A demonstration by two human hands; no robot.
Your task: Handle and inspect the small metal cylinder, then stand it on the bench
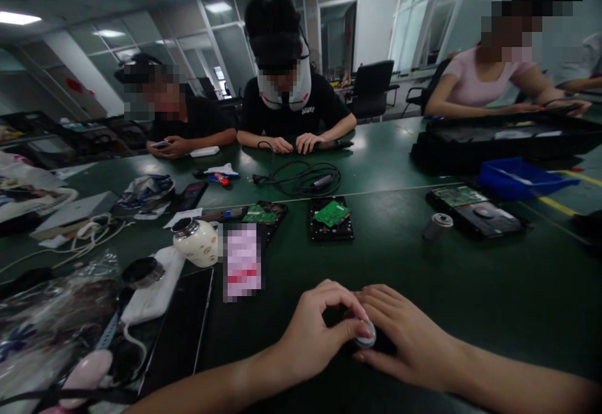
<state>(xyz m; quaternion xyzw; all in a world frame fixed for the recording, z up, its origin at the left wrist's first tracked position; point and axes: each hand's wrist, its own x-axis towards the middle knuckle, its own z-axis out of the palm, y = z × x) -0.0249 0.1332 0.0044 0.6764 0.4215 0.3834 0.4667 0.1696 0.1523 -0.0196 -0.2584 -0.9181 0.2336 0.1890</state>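
Observation:
Close in front of me, my left hand (pixel 324 323) pinches a small round silver piece (pixel 365 334) between thumb and fingertips. My right hand (pixel 404 332) curls around the far and right side of the same piece, its thumb low and its fingers bent above the table. Most of the piece is hidden by my fingers, so its exact kind cannot be made out. Ahead lies a hard drive (pixel 332 232) with a loose green circuit board (pixel 332 213) on it. A small dark cylinder with a silver top (pixel 441 222) stands beyond my right hand.
Left are a cream jar (pixel 197 244), a dark tablet-like slab (pixel 181 329), a white power strip (pixel 160 288) and plastic bags (pixel 56 320). Another opened drive (pixel 480 210) and a blue tray (pixel 520 179) lie right. Across the green table, several people sit near a coiled cable (pixel 305 179).

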